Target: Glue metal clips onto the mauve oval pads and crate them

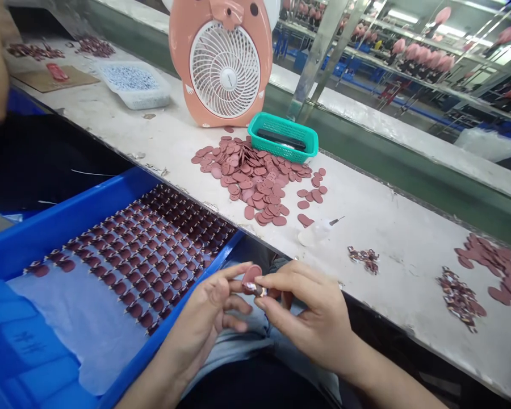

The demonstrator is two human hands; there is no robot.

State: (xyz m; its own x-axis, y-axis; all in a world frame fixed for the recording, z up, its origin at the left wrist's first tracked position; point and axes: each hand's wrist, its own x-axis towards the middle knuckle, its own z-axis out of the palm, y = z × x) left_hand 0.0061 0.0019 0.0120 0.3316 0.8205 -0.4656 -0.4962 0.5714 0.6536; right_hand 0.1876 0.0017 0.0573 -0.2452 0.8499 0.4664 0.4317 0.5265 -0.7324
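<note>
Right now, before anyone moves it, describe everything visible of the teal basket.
The teal basket is a small rectangular plastic crate with lattice walls and a rim. It sits flat on the white bench, beside the pink fan, holding a long black object. Maroon discs lie close to its near side.

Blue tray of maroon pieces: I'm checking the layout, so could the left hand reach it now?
Likely yes: the left hand sits right beside the blue tray with nothing between, though it is busy holding a maroon piece.
</note>
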